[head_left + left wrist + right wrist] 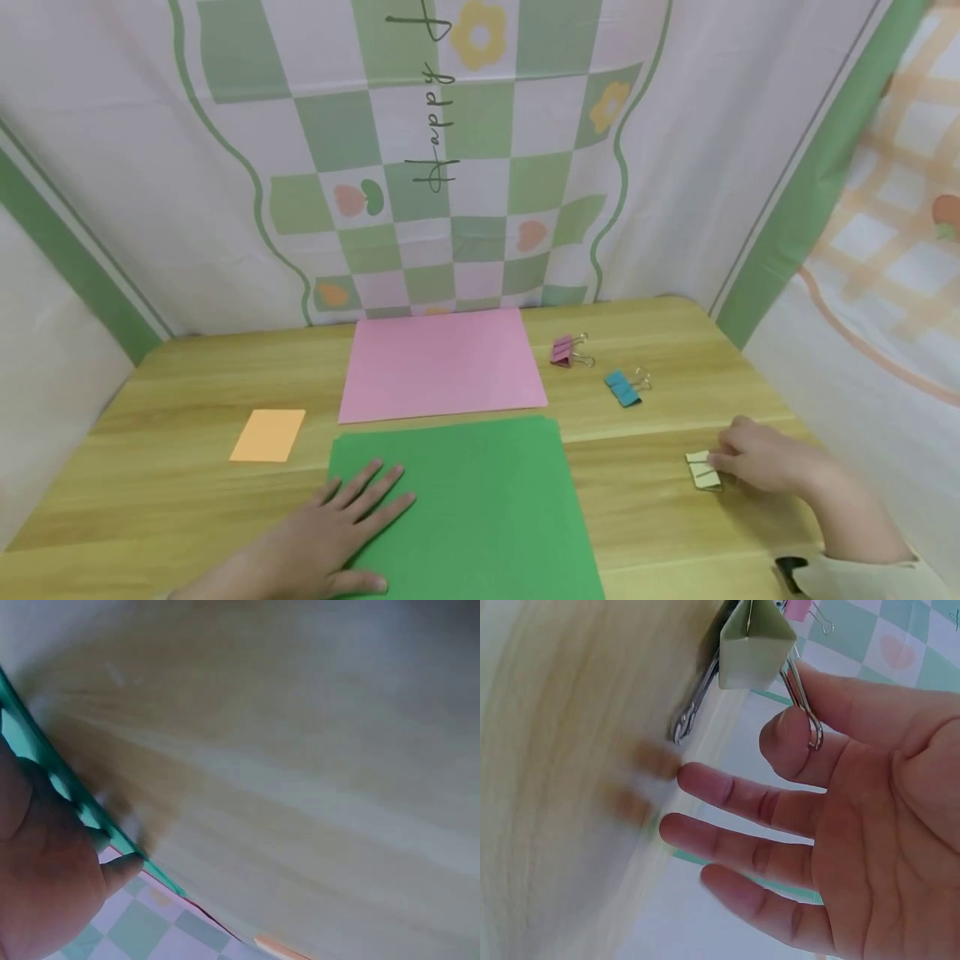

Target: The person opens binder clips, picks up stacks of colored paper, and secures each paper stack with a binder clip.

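My left hand (330, 525) lies spread flat on the left part of a stack of green paper (487, 500). In the left wrist view, the edge of the green paper (82, 791) shows beside the hand (52, 862). On the right side of the table, my right hand (768, 458) pinches a pale yellow binder clip (702, 470) by one wire handle. The right wrist view shows that handle between thumb and index finger, the other fingers (739, 844) held apart. The clip's body (756, 656) is closed, and its other handle lies against the wood.
A pink sheet (442, 367) lies behind the green paper. To its right are a pink binder clip (562, 351) and a blue binder clip (622, 389). An orange sticky note (268, 435) is on the left of the wooden table (172, 492). Patterned curtains (412, 125) hang behind.
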Demonstrator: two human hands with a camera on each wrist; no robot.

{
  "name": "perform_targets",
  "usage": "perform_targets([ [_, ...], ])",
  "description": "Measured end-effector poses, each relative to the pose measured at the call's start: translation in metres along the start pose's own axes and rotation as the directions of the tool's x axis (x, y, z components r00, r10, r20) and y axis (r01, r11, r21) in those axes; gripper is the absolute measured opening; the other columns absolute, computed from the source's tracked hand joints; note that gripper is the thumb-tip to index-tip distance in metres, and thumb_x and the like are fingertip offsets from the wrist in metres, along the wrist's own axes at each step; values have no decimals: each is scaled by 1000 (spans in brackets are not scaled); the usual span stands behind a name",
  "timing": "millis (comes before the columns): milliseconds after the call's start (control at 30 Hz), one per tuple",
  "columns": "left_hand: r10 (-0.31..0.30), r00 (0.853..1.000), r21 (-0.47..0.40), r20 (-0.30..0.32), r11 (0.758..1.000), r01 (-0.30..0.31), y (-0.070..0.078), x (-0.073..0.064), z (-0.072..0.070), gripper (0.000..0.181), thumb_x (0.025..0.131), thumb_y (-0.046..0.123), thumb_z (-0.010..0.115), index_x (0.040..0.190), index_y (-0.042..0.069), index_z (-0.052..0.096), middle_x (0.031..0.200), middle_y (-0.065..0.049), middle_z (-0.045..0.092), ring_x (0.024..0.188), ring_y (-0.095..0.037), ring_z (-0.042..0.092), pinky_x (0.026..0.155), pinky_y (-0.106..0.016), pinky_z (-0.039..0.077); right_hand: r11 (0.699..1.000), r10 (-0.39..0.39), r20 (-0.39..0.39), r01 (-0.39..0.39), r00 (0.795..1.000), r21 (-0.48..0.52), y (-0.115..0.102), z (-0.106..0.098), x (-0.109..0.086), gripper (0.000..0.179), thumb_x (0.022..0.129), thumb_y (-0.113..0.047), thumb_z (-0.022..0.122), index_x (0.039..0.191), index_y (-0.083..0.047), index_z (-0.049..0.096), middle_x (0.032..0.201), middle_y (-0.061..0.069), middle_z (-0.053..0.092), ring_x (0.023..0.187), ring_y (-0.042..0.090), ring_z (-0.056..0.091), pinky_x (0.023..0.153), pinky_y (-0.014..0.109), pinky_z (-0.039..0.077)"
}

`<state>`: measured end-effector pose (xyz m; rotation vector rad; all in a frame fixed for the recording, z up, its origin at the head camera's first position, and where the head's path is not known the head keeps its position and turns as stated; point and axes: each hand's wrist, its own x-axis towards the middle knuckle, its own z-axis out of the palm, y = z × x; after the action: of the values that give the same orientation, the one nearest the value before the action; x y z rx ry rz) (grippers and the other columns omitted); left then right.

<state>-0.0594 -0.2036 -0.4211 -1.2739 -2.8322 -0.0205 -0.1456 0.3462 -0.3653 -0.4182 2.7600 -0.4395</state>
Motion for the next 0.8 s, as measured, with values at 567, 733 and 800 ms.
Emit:
perform_targets([
  [567, 1, 999, 13, 34, 1000, -1, 0, 1, 0, 84, 94, 71, 37, 160, 21, 22, 164, -17, 22, 145, -46, 30, 95, -63, 49, 999, -16, -150, 22, 989, 40, 5, 0, 4, 31, 103, -14, 50, 74, -11, 40, 62, -4, 41, 53, 6, 36, 50, 24, 32],
  [733, -7, 999, 5, 53, 1000, 7, 1, 2, -2, 84, 94, 71, 37, 160, 21, 21, 165, -17, 20, 145, -46, 29, 96, -64, 48, 997, -18, -153, 30, 988, 76, 3, -2, 4, 30, 104, -17, 48, 75, -10, 42, 62, -3, 44, 53, 6, 38, 50, 24, 34],
  [800, -12, 998, -5, 64, 1000, 13, 1, 2, -3, 84, 94, 71, 37, 160, 20, 21, 165, -17, 20, 147, -44, 27, 95, -65, 48, 995, -30, -164, 44, 986, 86, 3, -2, 4, 30, 104, -17, 49, 76, -10, 43, 63, -3, 43, 54, 5, 37, 51, 24, 33],
])
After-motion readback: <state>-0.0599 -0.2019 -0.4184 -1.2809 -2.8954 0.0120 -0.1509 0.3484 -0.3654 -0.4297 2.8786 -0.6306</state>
